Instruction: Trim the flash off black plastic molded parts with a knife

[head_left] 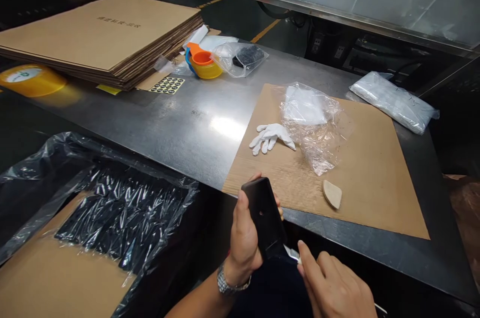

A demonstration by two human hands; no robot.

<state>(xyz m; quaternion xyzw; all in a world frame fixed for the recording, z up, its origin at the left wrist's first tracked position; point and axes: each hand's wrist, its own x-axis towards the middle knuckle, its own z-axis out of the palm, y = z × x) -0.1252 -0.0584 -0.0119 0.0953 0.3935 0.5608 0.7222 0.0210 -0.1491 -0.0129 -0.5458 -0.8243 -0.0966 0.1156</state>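
Note:
My left hand (243, 235), with a metal-band watch on its wrist, is wrapped round a black rectangular part (262, 208) shaped like a shallow case with rounded corners. It is held tilted in front of the table edge. My right hand (333, 278) grips a small knife (291, 253); its handle is mostly hidden in the fingers. The short silvery blade meets or nearly meets the lower right corner of the black part. On the cardboard sheet (375, 198) beyond lie a white glove (272, 138), a crumpled clear plastic bag (318, 143) and a beige wedge-shaped piece (332, 194).
Stacked flat cardboard (112, 33) stands at the back left of the metal table (180, 128), beside a yellow tape roll (32, 79). An orange tape dispenser (202, 58) and sticker sheet (167, 85) are near. A plastic-lined box (123, 213) holds wrapped black parts, lower left. Plastic bags (393, 100) lie right.

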